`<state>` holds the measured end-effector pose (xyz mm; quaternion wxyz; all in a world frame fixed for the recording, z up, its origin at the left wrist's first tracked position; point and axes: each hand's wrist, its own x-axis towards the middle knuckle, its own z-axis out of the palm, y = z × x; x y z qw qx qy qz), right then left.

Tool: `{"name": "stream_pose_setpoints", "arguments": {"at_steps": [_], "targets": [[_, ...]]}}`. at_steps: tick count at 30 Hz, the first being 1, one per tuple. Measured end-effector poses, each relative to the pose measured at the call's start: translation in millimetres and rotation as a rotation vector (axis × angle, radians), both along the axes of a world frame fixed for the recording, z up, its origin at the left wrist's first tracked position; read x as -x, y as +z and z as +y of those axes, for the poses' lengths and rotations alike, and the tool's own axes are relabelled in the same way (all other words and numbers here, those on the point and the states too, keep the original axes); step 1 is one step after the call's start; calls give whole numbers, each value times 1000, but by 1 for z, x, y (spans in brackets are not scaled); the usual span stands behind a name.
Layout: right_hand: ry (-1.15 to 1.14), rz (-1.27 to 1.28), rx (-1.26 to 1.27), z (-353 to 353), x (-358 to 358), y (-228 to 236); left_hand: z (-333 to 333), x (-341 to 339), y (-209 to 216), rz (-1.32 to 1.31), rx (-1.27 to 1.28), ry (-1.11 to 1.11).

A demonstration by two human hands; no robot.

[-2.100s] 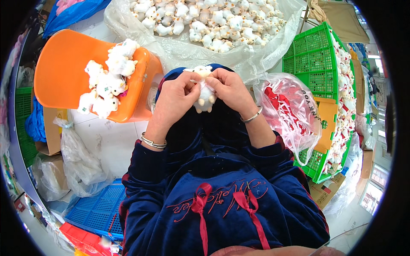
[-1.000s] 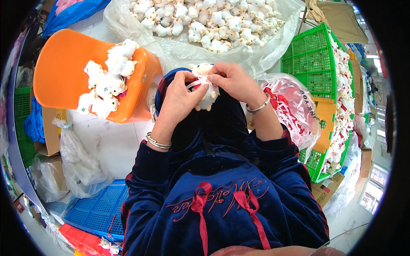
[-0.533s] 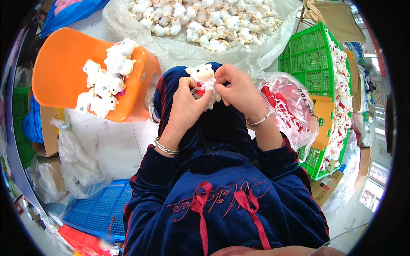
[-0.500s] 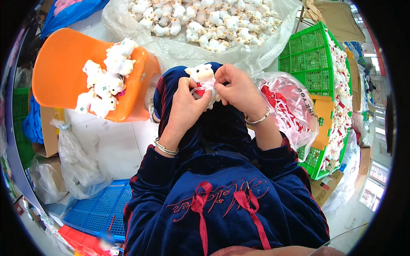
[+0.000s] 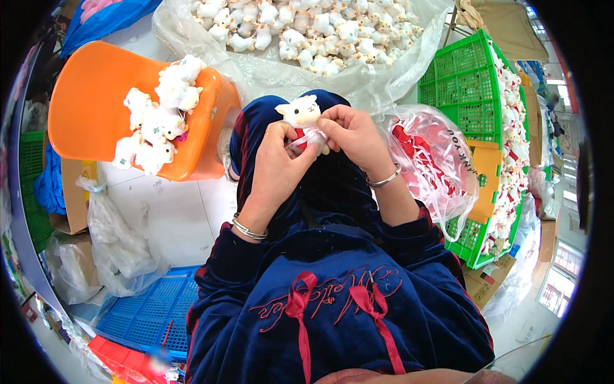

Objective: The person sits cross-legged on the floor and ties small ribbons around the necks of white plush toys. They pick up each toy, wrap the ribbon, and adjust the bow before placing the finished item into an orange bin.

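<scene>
A small white plush sheep (image 5: 300,112) is held upright over my knees, its head toward the far side. Around its neck lies a piece of red cloth (image 5: 300,134) with a pale ribbon (image 5: 312,135) at the front. My left hand (image 5: 282,153) is closed round the toy's left side, thumb and fingers pressing on the red cloth. On the other side my right hand (image 5: 355,137) pinches at the ribbon by the toy's chest; its fingertips partly hide what they grip. The toy's lower body is mostly covered by my hands.
Several white plush toys (image 5: 153,125) lie on an orange chair (image 5: 83,102) at left. Ahead, a plastic sheet (image 5: 377,86) holds a big heap of plush toys (image 5: 320,32). At right are a clear bag (image 5: 422,153) of red ribboned pieces and a green crate (image 5: 457,89).
The toy's head has turned slightly and stands more upright. My right hand has shifted a little toward its chest, fingers closer to the ribbon.
</scene>
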<state>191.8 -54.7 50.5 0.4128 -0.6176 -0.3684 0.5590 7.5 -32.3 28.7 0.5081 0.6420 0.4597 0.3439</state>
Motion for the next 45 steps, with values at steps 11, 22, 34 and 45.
{"name": "stream_pose_setpoints", "arguments": {"at_steps": [11, 22, 34, 45], "targets": [[-30, -16, -63, -9, 18, -3, 5, 9, -6, -16, -251, 84], [-4, 48, -14, -13, 11, -9, 4, 11, -12, -119, 41, -17], [-45, -29, -96, -18, 20, -8, 9, 17, -14, -232, 251, -71], [-41, -38, -127, -19, 20, -12, 16, 23, -9, -98, -144, -182]]}}
